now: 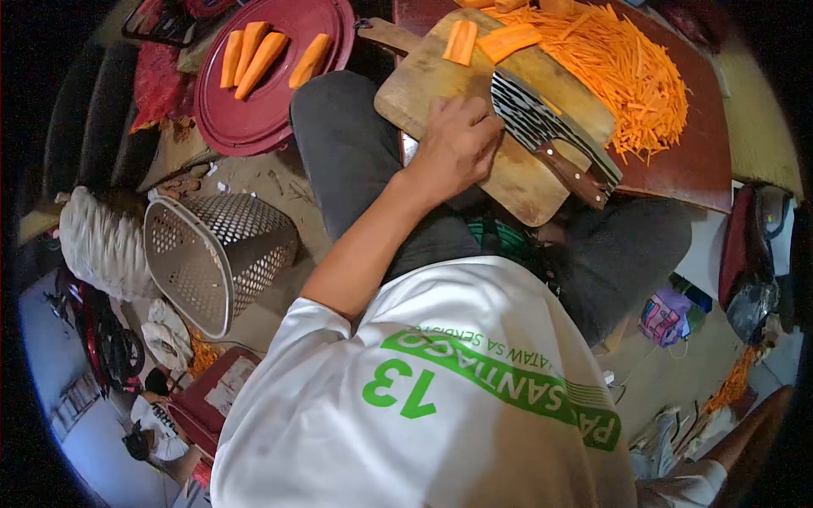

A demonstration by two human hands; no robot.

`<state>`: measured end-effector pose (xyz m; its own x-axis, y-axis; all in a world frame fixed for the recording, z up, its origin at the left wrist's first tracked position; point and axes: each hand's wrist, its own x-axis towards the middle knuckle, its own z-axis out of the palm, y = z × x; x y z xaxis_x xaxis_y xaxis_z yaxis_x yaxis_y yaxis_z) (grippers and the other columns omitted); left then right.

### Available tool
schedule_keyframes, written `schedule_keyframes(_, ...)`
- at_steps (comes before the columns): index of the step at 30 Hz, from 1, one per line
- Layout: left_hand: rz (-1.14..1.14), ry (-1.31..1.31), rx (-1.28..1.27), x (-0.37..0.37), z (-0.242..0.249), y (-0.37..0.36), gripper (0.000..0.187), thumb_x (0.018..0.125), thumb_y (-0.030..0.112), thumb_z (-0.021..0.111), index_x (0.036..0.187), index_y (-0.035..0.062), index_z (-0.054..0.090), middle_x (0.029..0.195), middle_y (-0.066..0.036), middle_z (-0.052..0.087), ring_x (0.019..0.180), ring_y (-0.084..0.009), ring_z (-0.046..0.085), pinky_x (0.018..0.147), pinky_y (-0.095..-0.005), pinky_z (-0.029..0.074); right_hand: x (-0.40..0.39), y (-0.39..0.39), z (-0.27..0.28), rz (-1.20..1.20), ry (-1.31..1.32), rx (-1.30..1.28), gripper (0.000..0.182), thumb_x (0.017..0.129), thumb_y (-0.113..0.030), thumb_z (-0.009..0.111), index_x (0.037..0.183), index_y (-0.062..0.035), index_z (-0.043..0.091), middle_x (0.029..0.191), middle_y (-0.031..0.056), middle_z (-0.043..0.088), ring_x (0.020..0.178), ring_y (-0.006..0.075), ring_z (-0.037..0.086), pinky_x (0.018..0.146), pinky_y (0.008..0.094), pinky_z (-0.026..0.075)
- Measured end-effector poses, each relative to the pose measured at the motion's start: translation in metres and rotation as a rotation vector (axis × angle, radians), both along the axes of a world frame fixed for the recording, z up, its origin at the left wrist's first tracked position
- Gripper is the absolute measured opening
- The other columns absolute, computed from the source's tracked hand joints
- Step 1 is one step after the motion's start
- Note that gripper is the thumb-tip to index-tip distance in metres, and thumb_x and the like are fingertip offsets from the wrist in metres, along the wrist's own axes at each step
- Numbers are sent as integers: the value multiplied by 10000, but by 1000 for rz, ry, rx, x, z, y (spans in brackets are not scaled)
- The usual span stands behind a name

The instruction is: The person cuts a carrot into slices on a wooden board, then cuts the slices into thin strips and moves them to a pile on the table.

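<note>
My left hand [461, 140] rests over the wooden cutting board [525, 182], fingers curled downward; what they hold, if anything, is hidden. Beside its fingertips lies a wide knife [550, 127] with a patterned blade and brown handle, the handle pointing to the lower right. Two cut carrot pieces [460, 42] lie on the board beyond my hand. A large heap of carrot strips [627, 76] spreads past the board's far right side. My right hand is out of view; only what looks like my right forearm [728, 461] shows at the lower right.
Several peeled carrots [262, 63] lie on a round red lid [288, 127] at left. The board and strips are on a red tabletop [690, 165] over my legs. A perforated basket [190, 262] lies tipped on the floor beside a white sack [102, 245]. A purple bag [663, 317] sits at right.
</note>
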<state>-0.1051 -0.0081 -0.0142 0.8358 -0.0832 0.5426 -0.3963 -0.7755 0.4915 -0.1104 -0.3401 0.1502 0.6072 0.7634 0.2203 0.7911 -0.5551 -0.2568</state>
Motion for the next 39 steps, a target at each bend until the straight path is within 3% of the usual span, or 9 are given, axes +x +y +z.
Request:
schedule_keyframes(5,-1,13,3,1,-4,2,248,843,99,800,1084,84,744,973,-104,616,966,-341,616,844,-477,449,-2,4,-1,-9,11,-19,529,993,-278,734,1451,-71,569,1387,168,575,1198,323,570,1004,481,449)
schedule_keyframes(8,-9,-16,-12,-1,-1,2,162,844,82,777,996,84,721,962,-86,614,950,-324,608,857,-462,432,0,5,0,-18,18,-28,539,989,-290,737,1453,-74,567,1395,172,567,1205,330,561,1013,490,439)
schedule_keyframes(14,-8,61,-41,-6,13,3,222,844,67,764,1056,73,700,1014,-124,616,989,-352,606,878,-468,440,0,26,-8,-57,8,-70,561,980,-313,743,1458,-81,564,1413,180,551,1220,344,545,1030,509,419)
schedule_keyframes(19,1,48,-45,-4,14,0,284,801,19,780,1079,51,727,925,-124,603,913,-353,606,857,-457,452,7,44,-45,-161,23,-101,579,973,-333,748,1462,-86,562,1427,186,537,1232,356,531,1045,524,403)
schedule_keyframes(26,29,-7,-79,-1,23,-6,286,838,-59,765,1111,19,738,834,-118,582,818,-327,578,788,-456,437,28,64,-104,-248,-36,-168,604,963,-360,755,1468,-93,559,1447,195,518,1249,373,512,1066,546,380)
schedule_keyframes(33,91,56,-250,-1,23,-5,278,898,-49,759,1170,-5,726,930,-152,615,860,-357,609,796,-461,492,40,68,-123,-245,-81,-55,572,932,-308,794,1428,-101,598,1388,174,540,1208,370,521,1037,522,376)
schedule_keyframes(39,83,94,0,-2,26,-3,306,906,-4,761,1211,13,733,1011,-151,637,931,-367,623,834,-483,492,39,66,-123,-250,-72,26,570,907,-282,813,1417,-125,613,1395,165,541,1198,363,517,1038,524,375)
